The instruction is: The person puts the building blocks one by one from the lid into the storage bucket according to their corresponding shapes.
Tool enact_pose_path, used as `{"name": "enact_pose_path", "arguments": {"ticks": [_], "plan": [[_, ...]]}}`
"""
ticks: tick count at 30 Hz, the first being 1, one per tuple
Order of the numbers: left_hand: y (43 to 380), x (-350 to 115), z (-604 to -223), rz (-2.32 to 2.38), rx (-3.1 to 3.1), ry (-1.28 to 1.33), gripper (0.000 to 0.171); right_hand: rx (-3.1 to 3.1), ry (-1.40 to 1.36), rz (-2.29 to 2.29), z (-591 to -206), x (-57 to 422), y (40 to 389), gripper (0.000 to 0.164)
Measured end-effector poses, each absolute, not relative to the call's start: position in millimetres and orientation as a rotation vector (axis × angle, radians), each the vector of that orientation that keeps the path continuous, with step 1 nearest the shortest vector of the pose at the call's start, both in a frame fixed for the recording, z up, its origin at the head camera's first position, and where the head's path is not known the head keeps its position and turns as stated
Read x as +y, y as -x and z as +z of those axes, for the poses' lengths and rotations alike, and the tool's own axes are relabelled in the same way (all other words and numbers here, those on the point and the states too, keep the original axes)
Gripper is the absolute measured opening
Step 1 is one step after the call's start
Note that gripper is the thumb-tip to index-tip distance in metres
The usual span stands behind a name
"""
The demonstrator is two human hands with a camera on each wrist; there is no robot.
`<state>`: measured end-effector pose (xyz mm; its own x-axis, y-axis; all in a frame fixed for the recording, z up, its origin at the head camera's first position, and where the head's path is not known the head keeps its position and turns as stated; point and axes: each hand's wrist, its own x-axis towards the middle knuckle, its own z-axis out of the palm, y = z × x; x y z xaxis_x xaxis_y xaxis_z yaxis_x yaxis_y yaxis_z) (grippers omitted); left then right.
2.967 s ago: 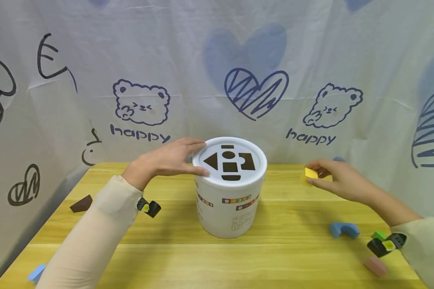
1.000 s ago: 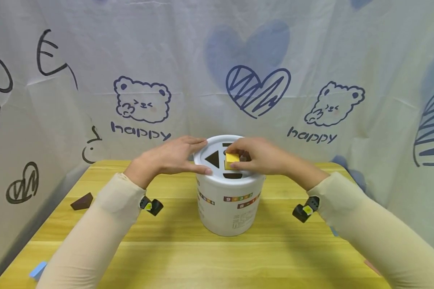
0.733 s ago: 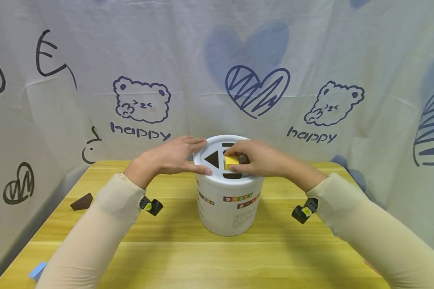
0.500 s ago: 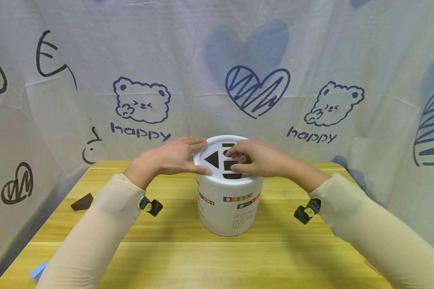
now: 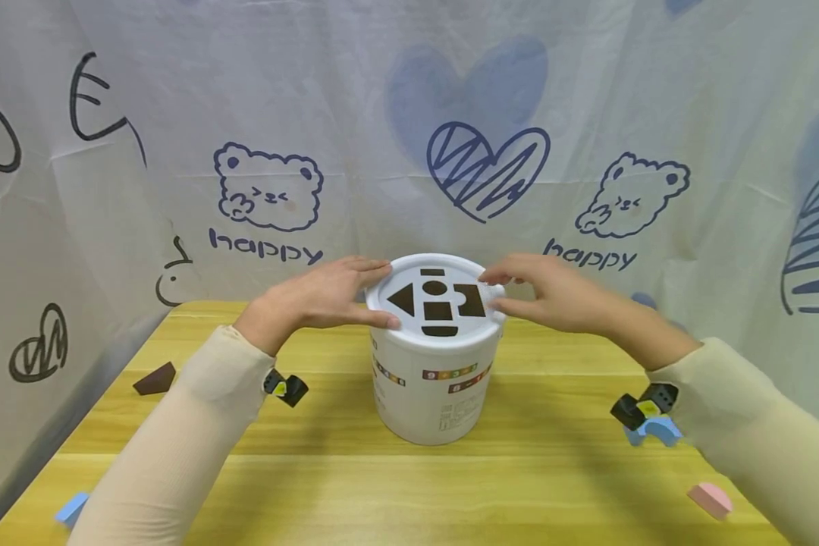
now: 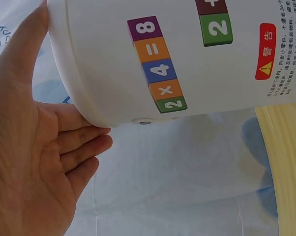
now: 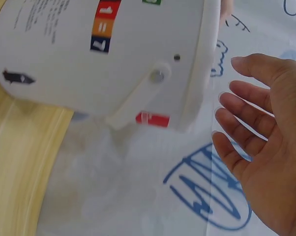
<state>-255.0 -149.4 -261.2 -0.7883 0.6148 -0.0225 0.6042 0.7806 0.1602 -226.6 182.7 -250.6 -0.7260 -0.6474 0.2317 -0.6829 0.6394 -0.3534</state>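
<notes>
A white bucket (image 5: 426,398) stands upright mid-table, its white lid (image 5: 409,327) cut with dark shaped holes: triangle, circle, square, notched square and slots. My left hand (image 5: 321,296) rests at the lid's left edge, thumb on the front of the rim and fingers toward the back. In the left wrist view the fingertips (image 6: 104,138) lie loosely along the rim. My right hand (image 5: 553,292) hovers at the lid's right edge, fingers relaxed and spread, nothing between them. The right wrist view shows its palm (image 7: 281,167) bare, apart from the bucket.
To the right on the wooden table (image 5: 409,493) lie a blue arch block (image 5: 662,431) and a pink rounded block (image 5: 711,500). On the left are a dark brown block (image 5: 155,378) and a blue block (image 5: 73,509), partly behind the sleeve. A printed cloth (image 5: 382,98) hangs behind.
My right hand brought a yellow block from the right onto the lid and let it go at the square hole; it is out of sight. The hand has since drawn back right. The left hand stays put.
</notes>
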Motion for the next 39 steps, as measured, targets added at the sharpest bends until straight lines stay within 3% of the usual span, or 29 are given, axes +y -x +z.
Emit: {"name": "enact_pose_path", "arguments": {"ticks": [19,39], "plan": [[256,-150,-260,0.226,2.897,-0.999,0.107,-2.789,-0.931,0.545,-264,277,207,0.035],[254,-150,-262,0.223,2.904,-0.981,0.107,-2.908,-0.557,0.508,-318,369,175,0.043]]}}
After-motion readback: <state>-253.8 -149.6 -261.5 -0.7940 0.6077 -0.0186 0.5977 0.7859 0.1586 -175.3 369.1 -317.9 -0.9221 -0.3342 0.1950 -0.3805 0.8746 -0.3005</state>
